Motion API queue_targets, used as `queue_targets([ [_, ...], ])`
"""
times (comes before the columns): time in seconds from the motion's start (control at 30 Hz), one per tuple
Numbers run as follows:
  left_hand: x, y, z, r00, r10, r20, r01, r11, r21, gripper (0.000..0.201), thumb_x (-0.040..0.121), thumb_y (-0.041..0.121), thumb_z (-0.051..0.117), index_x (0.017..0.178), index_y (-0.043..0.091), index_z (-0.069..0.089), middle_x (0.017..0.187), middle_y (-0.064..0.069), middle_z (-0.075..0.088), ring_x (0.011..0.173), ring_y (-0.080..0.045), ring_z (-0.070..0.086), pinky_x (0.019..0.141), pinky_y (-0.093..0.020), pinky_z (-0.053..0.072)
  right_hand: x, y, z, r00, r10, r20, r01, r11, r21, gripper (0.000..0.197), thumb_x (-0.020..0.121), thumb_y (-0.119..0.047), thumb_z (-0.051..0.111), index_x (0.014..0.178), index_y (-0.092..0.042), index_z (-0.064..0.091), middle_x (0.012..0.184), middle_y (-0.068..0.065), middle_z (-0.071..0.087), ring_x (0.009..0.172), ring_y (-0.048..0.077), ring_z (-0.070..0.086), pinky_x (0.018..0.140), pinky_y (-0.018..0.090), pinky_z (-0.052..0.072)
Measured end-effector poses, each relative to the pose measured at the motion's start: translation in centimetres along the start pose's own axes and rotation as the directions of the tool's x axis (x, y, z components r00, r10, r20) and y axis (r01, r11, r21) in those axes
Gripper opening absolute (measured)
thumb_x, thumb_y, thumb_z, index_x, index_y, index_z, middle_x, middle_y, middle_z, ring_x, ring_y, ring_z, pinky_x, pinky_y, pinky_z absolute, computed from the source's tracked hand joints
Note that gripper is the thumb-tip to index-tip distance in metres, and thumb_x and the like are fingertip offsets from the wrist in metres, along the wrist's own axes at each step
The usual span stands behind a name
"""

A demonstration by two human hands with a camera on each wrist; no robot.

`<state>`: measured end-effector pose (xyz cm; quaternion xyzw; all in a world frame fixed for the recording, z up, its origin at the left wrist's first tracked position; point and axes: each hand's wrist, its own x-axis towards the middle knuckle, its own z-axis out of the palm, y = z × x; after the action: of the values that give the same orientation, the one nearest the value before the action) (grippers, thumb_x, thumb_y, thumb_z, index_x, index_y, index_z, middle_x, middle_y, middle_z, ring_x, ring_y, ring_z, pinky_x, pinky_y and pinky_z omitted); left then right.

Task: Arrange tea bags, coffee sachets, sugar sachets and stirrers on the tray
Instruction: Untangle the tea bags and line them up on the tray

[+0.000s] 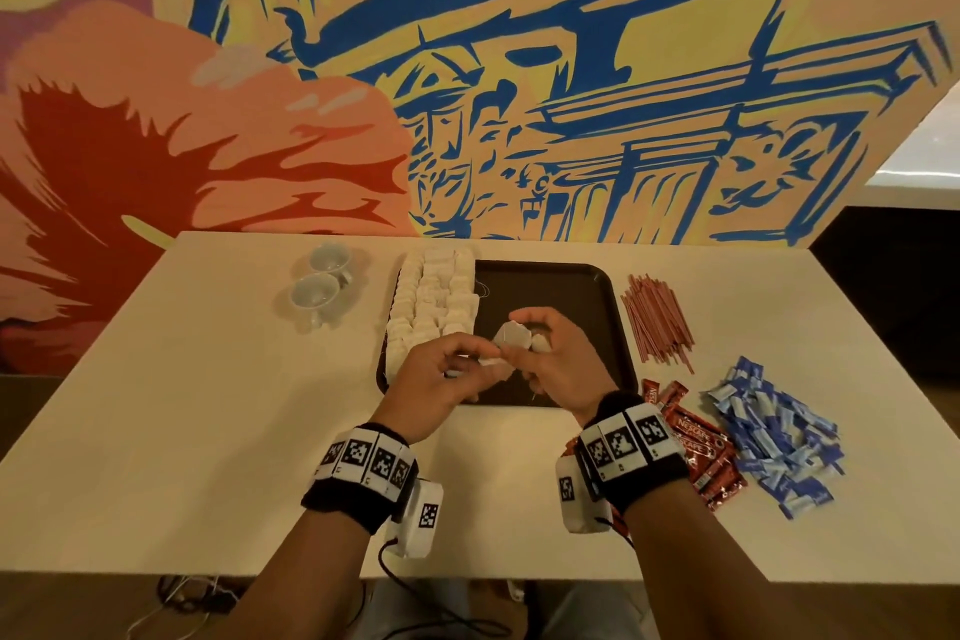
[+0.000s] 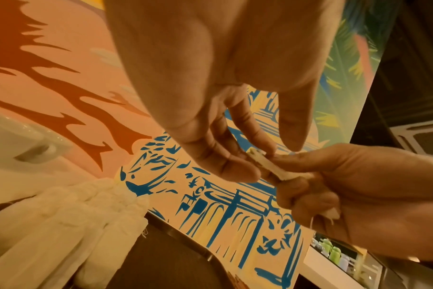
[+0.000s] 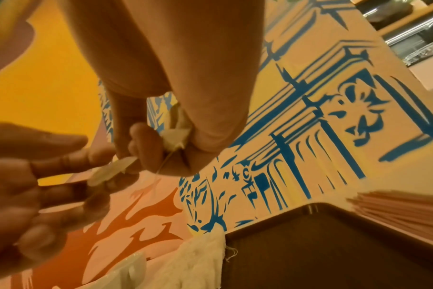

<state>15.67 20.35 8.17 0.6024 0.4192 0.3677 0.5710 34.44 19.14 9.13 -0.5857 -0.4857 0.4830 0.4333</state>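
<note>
Big painted mural [image 1: 467,68] fills the wall at twelve o'clock, orange and red on the left, blue line-work on yellow ahead. Under it, a pale table [image 1: 182,431] runs wide in front of me. Dead centre sits the dark tray [image 1: 545,286], its left strip packed with rows of white tea bags [image 1: 434,301]. At ten o'clock, two white cups [image 1: 322,283] lie off the tray. At two o'clock a bundle of red stirrers [image 1: 657,320] lies just beside the tray's right rim; at four o'clock, blue sugar sachets [image 1: 774,437] are heaped, red Nescafé coffee sachets [image 1: 701,447] touching them. My hands block the tray's near half: my right hand [image 1: 558,353] is curled round one tea bag [image 1: 511,335], and my left hand [image 1: 434,374] pinches its paper tag [image 2: 267,165].
</note>
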Motion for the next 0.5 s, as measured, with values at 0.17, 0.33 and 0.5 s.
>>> queue_targets([
  [0.17,0.6,0.3,0.0,0.996,-0.023,-0.081,0.016,0.997,-0.079,0.023,0.085,0.001,0.076,0.103,0.01,0.065,0.097,-0.005,0.074,0.081,-0.02,0.071,0.067,-0.029,0.059,0.1,-0.5,0.0,0.99,-0.133,-0.05,0.129,0.989,-0.078,0.036,0.084,-0.018,0.083,0.114,-0.018,0.064,0.104,0.0,0.072,0.075,0.0,0.062,0.058,0.01,0.047],
  [0.33,0.8,0.7,0.0,0.992,-0.046,-0.116,0.023,0.982,-0.19,0.035,0.086,-0.002,0.075,0.116,0.007,0.059,0.092,-0.015,0.076,0.083,-0.025,0.074,0.072,-0.031,0.06,-0.7,-1.3,0.1,0.987,-0.159,-0.033,0.161,0.985,0.058,0.024,0.09,-0.016,0.076,0.112,-0.021,0.069,0.077,-0.009,0.071,0.053,0.0,0.053,0.048,0.014,0.042],
  [0.5,0.7,1.4,0.0,0.992,-0.047,-0.114,0.021,0.976,-0.219,0.037,0.083,-0.01,0.073,0.115,0.006,0.061,0.097,-0.02,0.075,0.086,-0.027,0.075,0.076,-0.031,0.061,-1.1,-1.4,-0.2,0.979,-0.195,-0.06,0.197,0.98,0.028,0.01,0.095,-0.019,0.07,0.098,-0.027,0.074,0.056,-0.012,0.059,0.048,0.004,0.043,0.047,0.018,0.039],
])
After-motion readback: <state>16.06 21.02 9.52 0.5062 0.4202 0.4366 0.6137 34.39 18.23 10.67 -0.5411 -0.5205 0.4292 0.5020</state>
